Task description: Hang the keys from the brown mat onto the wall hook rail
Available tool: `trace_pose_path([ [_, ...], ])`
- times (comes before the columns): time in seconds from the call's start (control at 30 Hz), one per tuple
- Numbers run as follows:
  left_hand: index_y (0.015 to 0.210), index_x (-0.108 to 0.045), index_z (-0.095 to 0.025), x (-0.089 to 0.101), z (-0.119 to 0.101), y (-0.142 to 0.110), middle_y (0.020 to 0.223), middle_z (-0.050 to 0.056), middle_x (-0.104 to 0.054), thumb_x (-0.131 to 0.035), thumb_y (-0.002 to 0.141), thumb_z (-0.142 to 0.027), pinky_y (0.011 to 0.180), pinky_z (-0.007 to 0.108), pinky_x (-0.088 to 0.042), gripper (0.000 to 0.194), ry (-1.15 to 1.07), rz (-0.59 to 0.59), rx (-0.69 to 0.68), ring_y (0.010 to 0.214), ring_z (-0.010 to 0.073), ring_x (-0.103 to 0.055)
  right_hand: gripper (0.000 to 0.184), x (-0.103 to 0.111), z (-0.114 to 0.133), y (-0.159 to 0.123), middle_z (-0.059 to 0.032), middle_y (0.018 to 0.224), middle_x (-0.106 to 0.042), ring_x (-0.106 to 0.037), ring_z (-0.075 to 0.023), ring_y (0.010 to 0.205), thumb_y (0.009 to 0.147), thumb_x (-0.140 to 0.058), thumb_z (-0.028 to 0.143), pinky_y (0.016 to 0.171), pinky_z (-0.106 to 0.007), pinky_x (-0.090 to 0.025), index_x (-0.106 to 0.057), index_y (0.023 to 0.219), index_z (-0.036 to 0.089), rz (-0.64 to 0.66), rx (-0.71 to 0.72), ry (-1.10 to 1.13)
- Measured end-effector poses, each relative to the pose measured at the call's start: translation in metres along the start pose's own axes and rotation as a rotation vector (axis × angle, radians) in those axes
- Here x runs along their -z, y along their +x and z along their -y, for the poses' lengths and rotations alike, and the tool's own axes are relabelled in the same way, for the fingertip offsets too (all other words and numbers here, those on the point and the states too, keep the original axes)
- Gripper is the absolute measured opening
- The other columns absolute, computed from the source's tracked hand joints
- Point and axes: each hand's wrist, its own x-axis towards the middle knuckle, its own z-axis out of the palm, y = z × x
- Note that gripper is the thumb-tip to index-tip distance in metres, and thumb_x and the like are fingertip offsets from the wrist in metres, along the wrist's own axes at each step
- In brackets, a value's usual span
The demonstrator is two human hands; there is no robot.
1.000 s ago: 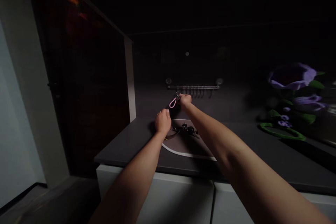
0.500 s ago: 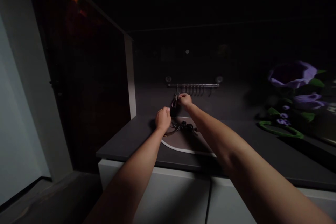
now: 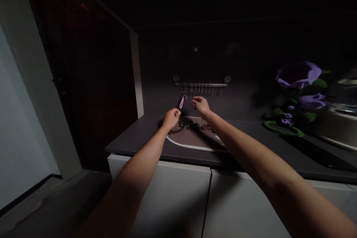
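A bunch of keys with a pink strap [image 3: 182, 102] hangs from the leftmost hook of a clear hook rail [image 3: 201, 84] on the dark wall. Just right of it, my right hand [image 3: 201, 106] is empty, its fingers bent but apart, touching nothing. Below the strap is my left hand [image 3: 171, 119], its fingers curled and closed; anything inside them is hidden. Under both hands lies a brownish mat [image 3: 192, 142] with a white rim. On it, several dark and metallic items, some like key rings [image 3: 183, 125], are too dim to make out fully.
Purple fabric flowers [image 3: 299, 76] and a green ring [image 3: 281, 129] stand on the dark counter [image 3: 131, 135] at right, beside a shiny rounded vessel [image 3: 341, 119]. A shelf overhangs above. White cabinet doors [image 3: 173, 193] are below the counter edge.
My right hand has let go of the hanging keys and drawn off to the right, its fingers parting. The pink strap now shows clearly. The view has shifted slightly.
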Motion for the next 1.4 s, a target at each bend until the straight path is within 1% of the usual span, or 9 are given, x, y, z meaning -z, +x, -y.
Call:
trace_pose_path([
  [0.1,0.078,-0.064,-0.014,0.001,-0.002,-0.002,0.072,0.002,-0.064,-0.049,0.075,-0.023,0.064,0.022,-0.041,0.017,-0.034,0.066,-0.008,0.066,0.0113,-0.055,0.02,0.009,-0.018,-0.022,-0.0025,0.08,-0.062,-0.056,-0.0081,0.063,0.076,-0.05,0.015,0.066,-0.024,-0.046,-0.056,0.095,0.014,0.034,0.086,-0.124],
  [0.2,0.078,-0.065,-0.014,0.002,-0.006,-0.004,0.074,0.003,-0.065,-0.052,0.072,-0.021,0.066,0.022,-0.042,0.016,-0.044,0.173,-0.012,0.068,0.0117,-0.056,0.021,0.018,-0.036,-0.041,-0.0036,0.08,-0.064,-0.059,-0.0112,0.073,0.077,-0.05,0.018,0.074,-0.027,-0.045,-0.058,0.096,0.015,0.074,0.201,-0.309],
  [0.37,0.084,-0.066,-0.014,0.003,-0.008,-0.006,0.079,0.003,-0.066,-0.055,0.071,-0.023,0.073,0.025,-0.043,0.02,-0.007,0.32,-0.043,0.074,0.013,-0.056,0.023,0.031,-0.051,-0.056,-0.0062,0.087,-0.066,-0.06,-0.0148,0.082,0.08,-0.048,0.019,0.082,-0.029,-0.042,-0.059,0.101,0.016,0.163,0.359,-0.586],
  [0.47,0.088,-0.067,-0.015,0.003,-0.008,-0.007,0.085,0.004,-0.066,-0.055,0.072,-0.024,0.076,0.025,-0.043,0.021,0.017,0.388,-0.106,0.078,0.013,-0.057,0.023,0.032,-0.054,-0.055,-0.008,0.094,-0.066,-0.059,-0.0165,0.088,0.08,-0.048,0.018,0.084,-0.029,-0.041,-0.061,0.099,0.017,0.193,0.384,-0.67],
  [0.67,0.09,-0.068,-0.019,0.0,-0.009,-0.007,0.091,0.003,-0.064,-0.056,0.074,-0.025,0.083,0.025,-0.041,0.021,0.145,0.481,-0.262,0.086,0.0135,-0.056,0.022,0.028,-0.057,-0.051,-0.0083,0.098,-0.065,-0.058,-0.0174,0.091,0.08,-0.047,0.017,0.083,-0.027,-0.041,-0.063,0.096,0.016,0.195,0.343,-0.748],
  [0.9,0.089,-0.069,-0.021,0.002,-0.009,-0.005,0.089,0.003,-0.065,-0.054,0.076,-0.023,0.084,0.025,-0.039,0.02,0.236,0.541,-0.361,0.088,0.0139,-0.055,0.021,0.026,-0.059,-0.048,-0.0081,0.094,-0.066,-0.059,-0.0171,0.088,0.079,-0.049,0.017,0.082,-0.026,-0.041,-0.064,0.094,0.015,0.205,0.304,-0.751],
  [1.13,0.091,-0.068,-0.023,0.007,-0.013,-0.004,0.091,0.002,-0.066,-0.051,0.076,-0.019,0.086,0.025,-0.038,0.023,0.343,0.561,-0.342,0.091,0.0149,-0.055,0.02,0.025,-0.059,-0.047,-0.0072,0.09,-0.066,-0.059,-0.0166,0.087,0.078,-0.05,0.017,0.082,-0.027,-0.041,-0.065,0.091,0.016,0.208,0.289,-0.739],
  [1.27,0.086,-0.069,-0.021,0.008,-0.014,-0.005,0.088,0.002,-0.067,-0.052,0.074,-0.02,0.082,0.026,-0.04,0.021,0.364,0.511,-0.383,0.087,0.0159,-0.057,0.02,0.025,-0.059,-0.046,-0.0069,0.089,-0.067,-0.059,-0.0164,0.086,0.078,-0.05,0.016,0.082,-0.026,-0.041,-0.065,0.091,0.016,0.207,0.282,-0.738],
  [1.4,0.083,-0.069,-0.018,0.008,-0.013,-0.005,0.086,0.003,-0.067,-0.053,0.071,-0.02,0.079,0.026,-0.042,0.02,0.301,0.398,-0.316,0.083,0.0154,-0.058,0.02,0.025,-0.057,-0.046,-0.0072,0.089,-0.067,-0.059,-0.0166,0.085,0.078,-0.049,0.017,0.081,-0.026,-0.041,-0.065,0.091,0.015,0.202,0.276,-0.753],
])
